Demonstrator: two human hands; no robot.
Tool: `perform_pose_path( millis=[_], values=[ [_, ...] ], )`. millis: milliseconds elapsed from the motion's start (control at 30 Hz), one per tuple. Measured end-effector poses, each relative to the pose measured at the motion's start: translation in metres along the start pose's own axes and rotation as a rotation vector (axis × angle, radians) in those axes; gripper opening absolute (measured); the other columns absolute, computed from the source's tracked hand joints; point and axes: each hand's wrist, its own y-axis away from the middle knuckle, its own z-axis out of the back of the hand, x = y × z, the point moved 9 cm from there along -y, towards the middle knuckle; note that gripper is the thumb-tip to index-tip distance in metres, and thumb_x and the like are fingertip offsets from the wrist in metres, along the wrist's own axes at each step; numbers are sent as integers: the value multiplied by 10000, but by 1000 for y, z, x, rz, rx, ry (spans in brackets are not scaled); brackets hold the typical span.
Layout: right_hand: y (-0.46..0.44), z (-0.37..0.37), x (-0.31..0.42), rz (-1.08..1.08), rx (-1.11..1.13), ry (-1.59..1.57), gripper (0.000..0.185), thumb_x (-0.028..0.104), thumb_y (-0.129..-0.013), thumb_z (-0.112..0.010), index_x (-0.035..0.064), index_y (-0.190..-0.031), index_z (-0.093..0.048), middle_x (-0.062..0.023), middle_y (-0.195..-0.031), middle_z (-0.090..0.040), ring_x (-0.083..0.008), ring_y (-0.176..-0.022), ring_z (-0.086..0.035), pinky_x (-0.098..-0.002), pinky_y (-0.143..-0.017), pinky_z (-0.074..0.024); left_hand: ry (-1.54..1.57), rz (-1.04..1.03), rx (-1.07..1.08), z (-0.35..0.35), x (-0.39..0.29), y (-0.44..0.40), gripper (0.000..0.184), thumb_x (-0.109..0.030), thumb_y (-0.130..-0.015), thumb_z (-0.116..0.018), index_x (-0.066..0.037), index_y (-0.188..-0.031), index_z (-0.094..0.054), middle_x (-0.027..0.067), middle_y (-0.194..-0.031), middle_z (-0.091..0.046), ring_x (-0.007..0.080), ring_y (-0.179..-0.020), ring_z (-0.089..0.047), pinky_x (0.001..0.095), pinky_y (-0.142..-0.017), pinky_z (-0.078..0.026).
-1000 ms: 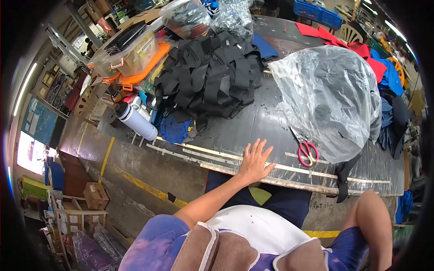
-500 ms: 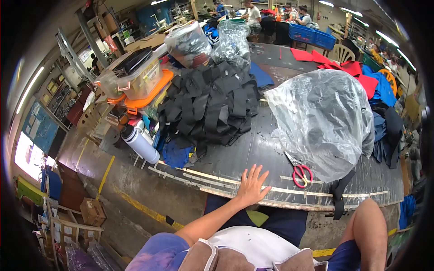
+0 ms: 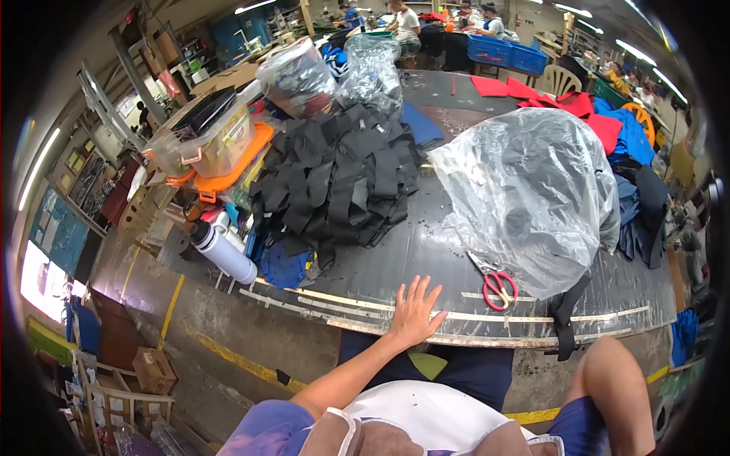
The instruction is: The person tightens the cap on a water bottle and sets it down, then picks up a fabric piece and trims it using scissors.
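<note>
Black and scuffed, the tabletop [image 3: 403,254] lies under my left hand [image 3: 414,311], which I rest palm down near its front edge, fingers spread apart, by a pale strip [image 3: 494,318]. Red-handled scissors [image 3: 489,271] lie to that hand's right, close by the clear plastic bag [image 3: 525,197], and a heap of black straps [image 3: 334,178] sits farther back to the left; my right hand is out of sight, so I cannot tell its grip.

A pale bottle [image 3: 228,257]; farther off, blue crates [image 3: 487,52] — plastic, perhaps.
</note>
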Motion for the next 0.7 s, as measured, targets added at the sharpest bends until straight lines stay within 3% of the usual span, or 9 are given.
perform_pose_path(
  millis=[300,367,500,567,700],
  values=[
    [-3,30,28,15,-79,244,218,210,-1042,-658,23,-1143,-612,-179,-1094,-689,-310,-937,-718,-444,-762,-597,6,1,-1,1,-2,-5,684,-498,-1009,-681,-108,-1553,-543,231,-1637,-433,445,-1558,-351,661,-1247,-247],
    [14,4,8,-497,-260,-609,178,184,-1045,-668,43,-1036,-560,-132,-991,-669,-266,-781,-692,-408,-687,-581,11,2,17,0,0,-9,688,-498,-1010,-677,-106,-1558,-542,232,-1643,-429,444,-1564,-343,665,-1251,-244],
    [-25,-25,5,-553,-326,-840,154,143,-1067,-670,46,-1025,-558,-118,-832,-655,-261,-639,-656,-384,-583,-569,31,10,41,-7,-1,-2,693,-498,-1010,-674,-102,-1562,-541,234,-1646,-428,443,-1569,-337,668,-1254,-242],
    [-38,-73,20,-765,-79,-1656,120,105,-1055,-714,11,-1029,-644,-165,-779,-722,-299,-640,-720,-382,-580,-625,20,7,14,-5,-1,-8,694,-498,-1009,-675,-101,-1562,-542,234,-1645,-429,443,-1569,-337,668,-1253,-242],
    [-39,-101,34,-641,-108,-1974,149,105,-1015,-780,-38,-1033,-743,-239,-812,-779,-343,-687,-780,-378,-630,-673,4,10,-5,-1,-2,-7,694,-499,-1008,-676,-99,-1560,-542,235,-1641,-433,443,-1568,-339,667,-1252,-243]
  ],
)
